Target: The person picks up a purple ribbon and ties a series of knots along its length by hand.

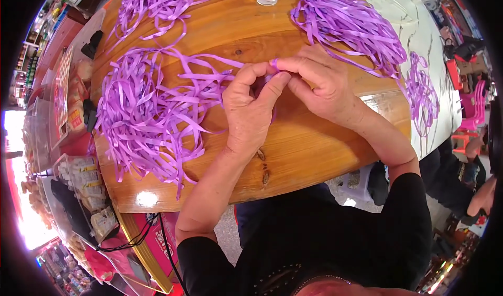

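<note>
Just above frame centre, we see left hand [247, 103] and right hand [326, 86], both grips pinched on purple ribbon [273, 63], likely for fine control; ribbon heap [133, 107] frame left, presumably for reach

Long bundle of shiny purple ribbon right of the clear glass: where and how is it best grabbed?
Probably around the middle of the purple bundle, from its uncovered top, gripping across the strands: they run mostly lengthwise, with loose loops at the left end.
</note>
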